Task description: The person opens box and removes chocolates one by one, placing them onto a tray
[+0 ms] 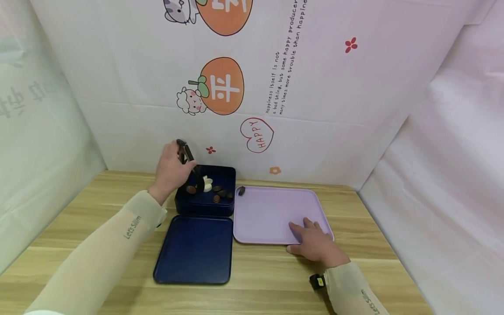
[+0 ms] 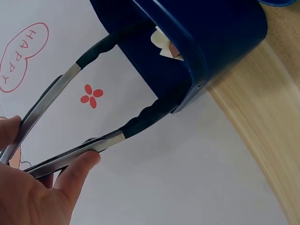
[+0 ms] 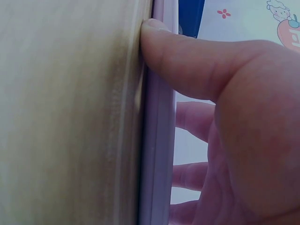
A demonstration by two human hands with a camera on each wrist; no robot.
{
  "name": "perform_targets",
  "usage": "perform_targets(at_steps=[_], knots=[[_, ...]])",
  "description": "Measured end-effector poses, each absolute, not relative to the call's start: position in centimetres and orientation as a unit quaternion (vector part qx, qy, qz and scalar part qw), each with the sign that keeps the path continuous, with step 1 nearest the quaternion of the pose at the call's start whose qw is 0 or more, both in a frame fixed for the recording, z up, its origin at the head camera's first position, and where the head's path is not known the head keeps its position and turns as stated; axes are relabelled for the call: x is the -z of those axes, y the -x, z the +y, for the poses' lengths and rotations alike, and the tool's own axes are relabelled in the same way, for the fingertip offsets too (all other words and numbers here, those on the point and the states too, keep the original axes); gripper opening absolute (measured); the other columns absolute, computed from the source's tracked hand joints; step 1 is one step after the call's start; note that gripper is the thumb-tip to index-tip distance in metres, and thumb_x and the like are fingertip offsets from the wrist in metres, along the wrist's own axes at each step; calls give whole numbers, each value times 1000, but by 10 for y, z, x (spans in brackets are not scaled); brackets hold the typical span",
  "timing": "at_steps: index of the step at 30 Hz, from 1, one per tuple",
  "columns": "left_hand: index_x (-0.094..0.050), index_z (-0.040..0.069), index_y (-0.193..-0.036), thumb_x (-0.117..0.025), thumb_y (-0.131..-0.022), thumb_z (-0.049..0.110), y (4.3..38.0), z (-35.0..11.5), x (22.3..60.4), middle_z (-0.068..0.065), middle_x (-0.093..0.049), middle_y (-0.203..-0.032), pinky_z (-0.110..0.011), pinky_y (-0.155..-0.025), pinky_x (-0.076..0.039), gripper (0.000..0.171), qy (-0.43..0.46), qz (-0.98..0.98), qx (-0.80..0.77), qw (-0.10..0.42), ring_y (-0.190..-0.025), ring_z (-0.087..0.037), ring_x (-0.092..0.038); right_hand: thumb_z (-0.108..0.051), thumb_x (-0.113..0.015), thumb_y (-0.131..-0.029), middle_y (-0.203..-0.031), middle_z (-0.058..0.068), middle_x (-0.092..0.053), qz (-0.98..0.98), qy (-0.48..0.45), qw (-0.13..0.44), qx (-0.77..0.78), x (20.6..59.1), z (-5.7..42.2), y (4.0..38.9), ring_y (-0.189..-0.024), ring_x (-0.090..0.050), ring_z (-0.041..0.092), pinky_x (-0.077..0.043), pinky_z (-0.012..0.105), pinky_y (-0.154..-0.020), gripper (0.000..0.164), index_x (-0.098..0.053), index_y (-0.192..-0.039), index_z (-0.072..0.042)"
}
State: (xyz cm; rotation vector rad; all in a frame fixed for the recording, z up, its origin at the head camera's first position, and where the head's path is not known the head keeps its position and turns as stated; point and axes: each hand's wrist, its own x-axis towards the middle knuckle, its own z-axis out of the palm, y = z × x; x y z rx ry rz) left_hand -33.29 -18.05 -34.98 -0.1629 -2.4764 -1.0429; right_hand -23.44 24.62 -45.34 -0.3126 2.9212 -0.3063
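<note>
In the head view my left hand point(image 1: 173, 165) holds a pair of tongs point(image 1: 190, 153) over the dark blue box point(image 1: 183, 206). The tongs point(image 2: 51, 96) have metal arms and dark, wavy-edged ends. These arms stand apart, and their tips reach inside the box point(image 2: 225, 37), partly hidden by its wall. Brown roundish pieces point(image 1: 216, 198) and white pieces point(image 1: 208, 183) lie on the box's floor. My right hand point(image 1: 315, 243) rests on the near right edge of the lilac tray point(image 1: 271, 214), fingers spread over it. Its thumb point(image 3: 183, 58) presses against the tray's outer side.
A small dark piece point(image 1: 241, 190) lies in the tray's far left corner. In front of the box, a flat dark blue lid point(image 1: 194, 249) lies on the wooden table point(image 1: 260, 280). Behind everything hangs a white printed cloth point(image 1: 315, 144), close to the box's back.
</note>
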Motion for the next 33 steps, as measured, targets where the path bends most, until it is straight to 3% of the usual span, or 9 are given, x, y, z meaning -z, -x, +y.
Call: perform_targets(at_steps=[9, 26, 33], knots=[[-43, 7, -144, -71, -92, 20, 333, -175, 350, -20, -45, -121, -52, -86, -42, 61, 90, -906, 358, 206, -97, -34, -46, -55, -72, -86, -156, 30, -24, 985, 103, 92, 104, 453, 245, 233, -136, -19, 61, -19, 83, -93, 78, -47, -150, -18], [-40, 7, -146, -69, -92, 14, 332, -170, 354, -20, -47, -119, -52, -85, -44, 62, 119, -912, 335, 205, -101, -35, -51, -53, -72, -86, -155, 31, -25, 984, 105, 95, 105, 451, 244, 233, -136, -20, 61, -20, 82, -94, 77, -47, -150, -18], [-39, 7, -146, -68, -94, 16, 332, -173, 354, -19, -47, -117, -51, -80, -45, 61, 107, -913, 338, 204, -94, -34, -51, -53, -72, -86, -155, 30, -25, 985, 106, 89, 101, 452, 244, 232, -136, -20, 61, -20, 82, -94, 77, -48, -150, -17]])
